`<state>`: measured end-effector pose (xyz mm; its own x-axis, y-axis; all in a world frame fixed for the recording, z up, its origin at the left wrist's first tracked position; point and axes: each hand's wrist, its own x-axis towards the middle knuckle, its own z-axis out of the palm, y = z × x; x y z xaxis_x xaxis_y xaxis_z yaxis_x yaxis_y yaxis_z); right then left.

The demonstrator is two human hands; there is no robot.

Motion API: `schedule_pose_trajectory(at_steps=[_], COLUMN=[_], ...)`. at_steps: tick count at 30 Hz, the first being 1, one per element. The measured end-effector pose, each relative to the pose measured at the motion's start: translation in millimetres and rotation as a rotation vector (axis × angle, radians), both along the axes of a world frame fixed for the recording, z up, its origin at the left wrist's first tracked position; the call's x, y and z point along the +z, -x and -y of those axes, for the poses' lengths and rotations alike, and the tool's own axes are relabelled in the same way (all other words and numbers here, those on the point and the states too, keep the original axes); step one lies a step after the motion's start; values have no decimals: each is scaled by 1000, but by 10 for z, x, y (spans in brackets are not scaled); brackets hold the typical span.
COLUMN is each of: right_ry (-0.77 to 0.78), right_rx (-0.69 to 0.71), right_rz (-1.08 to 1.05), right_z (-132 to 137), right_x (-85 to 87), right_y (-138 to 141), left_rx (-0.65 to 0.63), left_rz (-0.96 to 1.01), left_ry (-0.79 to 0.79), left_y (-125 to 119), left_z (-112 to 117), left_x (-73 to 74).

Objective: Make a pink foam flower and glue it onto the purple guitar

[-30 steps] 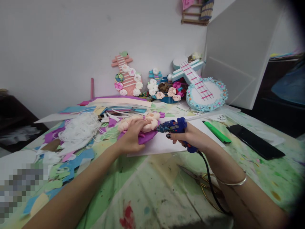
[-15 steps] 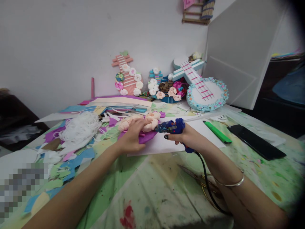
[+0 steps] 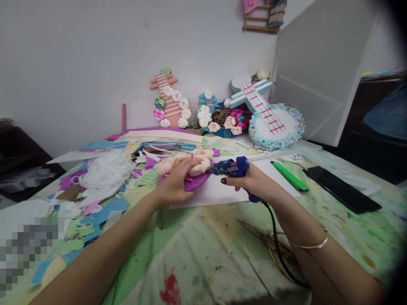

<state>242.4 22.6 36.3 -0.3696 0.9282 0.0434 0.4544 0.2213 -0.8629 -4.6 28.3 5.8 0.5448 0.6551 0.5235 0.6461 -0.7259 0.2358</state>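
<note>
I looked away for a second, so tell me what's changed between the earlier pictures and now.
Very little: the right hand and its glue gun edged left toward the peach flowers, then eased slightly back right. Nothing was taken hold of or let go. The left hand stays on the flowered purple piece; the scissors and black phone haven't visibly moved.

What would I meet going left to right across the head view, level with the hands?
White string pile, left hand, blue glue gun held in the right hand, long green object, flat black object.
</note>
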Motion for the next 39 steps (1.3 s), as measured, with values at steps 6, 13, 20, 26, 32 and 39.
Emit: schedule_pose_trajectory(at_steps=[6, 13, 20, 26, 32, 39], right_ry=[16, 34, 31, 20, 19, 30], right_rx=[34, -23, -2, 16, 4, 8], right_rz=[34, 26, 22, -9, -11, -21], right_z=[-18, -26, -25, -25, -59, -78], right_x=[32, 68, 62, 59, 15, -21], right_y=[-71, -122, -123, -112, -117, -113], left_rx=[4, -37, -40, -46, -45, -49], left_rz=[-3, -3, -8, -14, -23, -23], left_ry=[3, 3, -7, -30, -29, -36], left_y=[-6, -27, -34, -15, 7, 26], left_z=[8, 29, 29, 14, 10, -9], left_x=[4, 57, 58, 54, 62, 52])
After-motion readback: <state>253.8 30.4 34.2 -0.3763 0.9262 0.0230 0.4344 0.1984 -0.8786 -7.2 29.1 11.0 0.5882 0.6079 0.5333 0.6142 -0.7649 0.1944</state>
